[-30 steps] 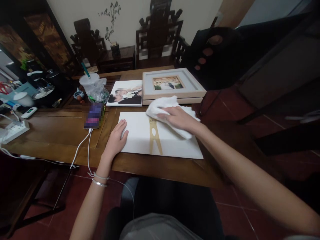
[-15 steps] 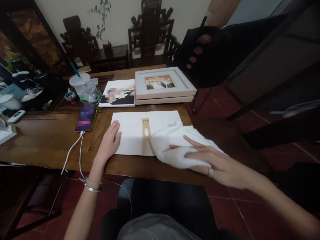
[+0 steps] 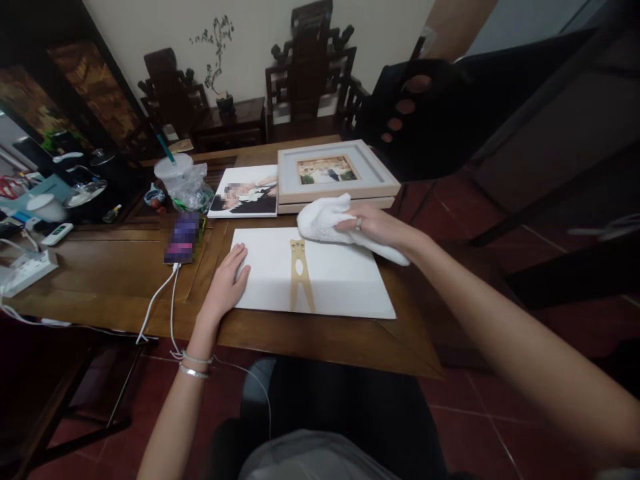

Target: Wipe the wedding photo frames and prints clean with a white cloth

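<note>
- White panel (image 3: 350,293) flat on the surface (image 3: 310,337), long axis left to right before you.
- White cloth (image 3: 320,220) at its far edge, bunched in your right hand (image 3: 377,225).
- Your left hand (image 3: 227,283), laid flat, touches the left edge.

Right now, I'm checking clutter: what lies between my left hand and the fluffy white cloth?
The head view shows part of a white rectangular board, bearing a tan figure, between your left hand and the cloth.
</note>
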